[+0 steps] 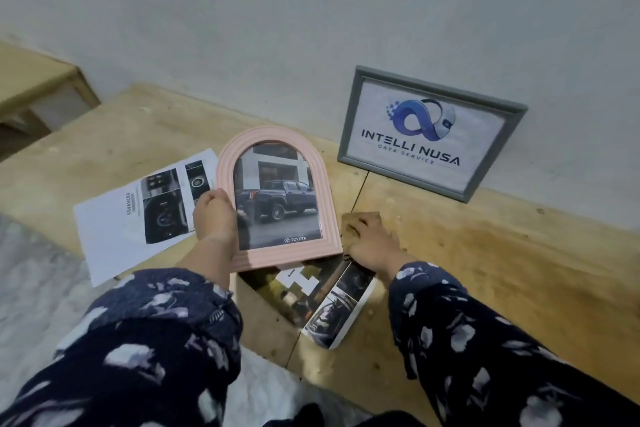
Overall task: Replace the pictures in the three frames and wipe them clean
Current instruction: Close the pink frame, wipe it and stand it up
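- Pink arched frame (277,198), with a pickup-truck picture inside, is tilted up off the wooden counter (485,253); my left hand (214,218) grips its left edge.
- My right hand (372,241) lies on a brown cloth (360,218) just right of the frame, fingers lightly curled over it.
- I see a grey frame (431,132) leaning against the wall.
- Printed sheets (138,211) lie on the counter beside and below the pink frame.
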`<state>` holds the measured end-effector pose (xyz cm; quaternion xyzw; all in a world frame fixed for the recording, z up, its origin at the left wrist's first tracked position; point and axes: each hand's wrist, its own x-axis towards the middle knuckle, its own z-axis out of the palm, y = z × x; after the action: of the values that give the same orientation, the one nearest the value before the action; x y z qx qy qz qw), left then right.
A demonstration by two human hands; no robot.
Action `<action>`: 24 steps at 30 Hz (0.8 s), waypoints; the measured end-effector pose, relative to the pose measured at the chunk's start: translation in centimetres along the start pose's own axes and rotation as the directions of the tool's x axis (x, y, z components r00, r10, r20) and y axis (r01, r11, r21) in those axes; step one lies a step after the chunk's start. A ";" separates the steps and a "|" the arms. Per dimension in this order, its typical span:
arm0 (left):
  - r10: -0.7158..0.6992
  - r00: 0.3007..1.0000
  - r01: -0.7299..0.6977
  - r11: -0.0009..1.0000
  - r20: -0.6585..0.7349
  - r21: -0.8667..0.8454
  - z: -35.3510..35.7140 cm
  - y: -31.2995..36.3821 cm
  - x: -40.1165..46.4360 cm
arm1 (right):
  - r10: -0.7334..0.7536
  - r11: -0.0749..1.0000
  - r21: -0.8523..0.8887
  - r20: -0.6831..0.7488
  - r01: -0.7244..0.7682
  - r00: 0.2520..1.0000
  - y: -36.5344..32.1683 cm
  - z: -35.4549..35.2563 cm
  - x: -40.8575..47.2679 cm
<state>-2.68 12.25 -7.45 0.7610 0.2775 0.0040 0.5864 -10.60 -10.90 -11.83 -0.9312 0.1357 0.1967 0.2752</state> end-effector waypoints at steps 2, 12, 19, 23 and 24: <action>-0.003 0.998 0.005 1.000 0.070 -0.025 1.5 0.9 -0.5 | 0.054 0.926 0.377 -0.054 -0.030 0.997 -0.4 -1.5 -0.2; 0.166 0.893 -0.143 0.986 0.419 -0.088 13.4 4.0 -8.5 | 0.409 0.625 0.780 -0.360 0.030 0.839 7.2 -10.4 -4.6; 0.243 0.735 -0.251 0.965 0.633 -0.080 23.4 4.1 -17.6 | 0.620 0.575 0.818 -0.450 0.017 0.643 18.3 -14.6 -9.9; 0.277 0.644 -0.346 0.937 0.713 -0.052 29.4 3.5 -22.5 | 0.667 0.594 0.805 -0.497 0.007 0.555 24.9 -17.4 -12.4; 0.269 0.639 -0.355 0.934 0.721 -0.034 30.8 3.5 -23.3 | 0.677 0.600 0.800 -0.505 -0.003 0.536 26.3 -18.0 -12.6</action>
<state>-10.75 -25.65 -6.48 0.7695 -0.1082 -0.2060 0.5948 -26.00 -40.63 -4.48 -0.6776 0.5036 -0.2400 0.4792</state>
